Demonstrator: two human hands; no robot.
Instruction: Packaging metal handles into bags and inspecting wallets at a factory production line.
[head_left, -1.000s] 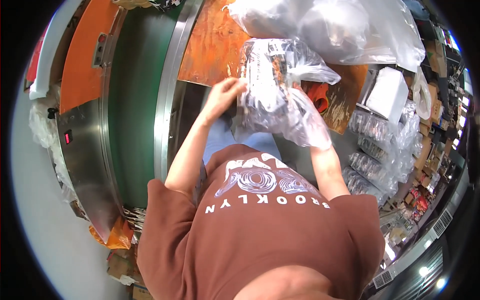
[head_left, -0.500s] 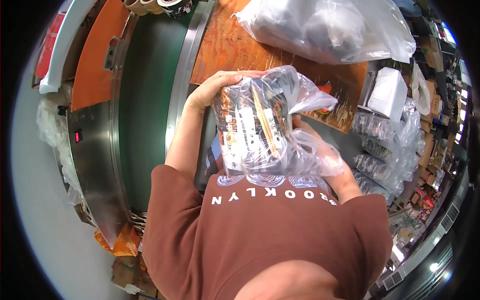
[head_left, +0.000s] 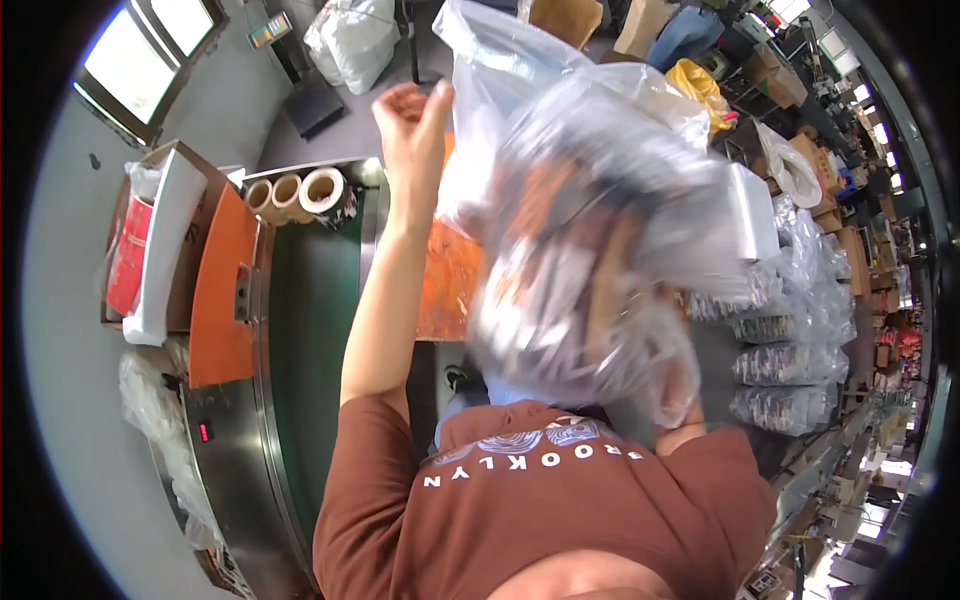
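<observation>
A bundle of dark printed packets in a clear plastic bag (head_left: 570, 290) is in the air before my chest, smeared by motion. My right hand (head_left: 682, 385) is under its right side, mostly hidden behind the plastic, and bears the bundle. Off the bundle, my left hand (head_left: 410, 120) is raised beyond it to the left. Its fingers are loosely curled, the thumb stands apart, and nothing is in it. Beside that hand a large clear plastic bag (head_left: 500, 60) rests over the orange-brown wooden table (head_left: 445, 290).
To the left runs a green conveyor belt (head_left: 315, 300) with metal sides. Several rolls (head_left: 322, 190) stand at its far end. An orange panel (head_left: 222, 290) borders it. At right, several bagged bundles (head_left: 785, 370) are stacked near a white block-shaped package (head_left: 752, 215).
My left hand has let go of the bundle and moved up and away. The bundle has swung to the right with my right hand. The view has tilted up, showing more of the room.
</observation>
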